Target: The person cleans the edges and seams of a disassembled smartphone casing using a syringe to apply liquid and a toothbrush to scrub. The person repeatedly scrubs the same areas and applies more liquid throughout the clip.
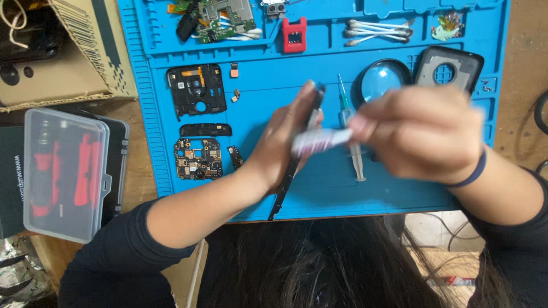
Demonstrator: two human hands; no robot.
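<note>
I count one blue mat (399, 188) under my two hands, one magnifying glass (383, 77), one syringe (349, 128), one red block (294, 35), one clear plastic case (64, 174) at left, one cardboard box (68, 63) far left, and several cotton swabs (377, 31).

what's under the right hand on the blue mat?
Under the blurred right hand, on the blue silicone mat: a clear plastic syringe shows below the fingers, a round magnifier lens above. The syringe's middle is covered.
</note>
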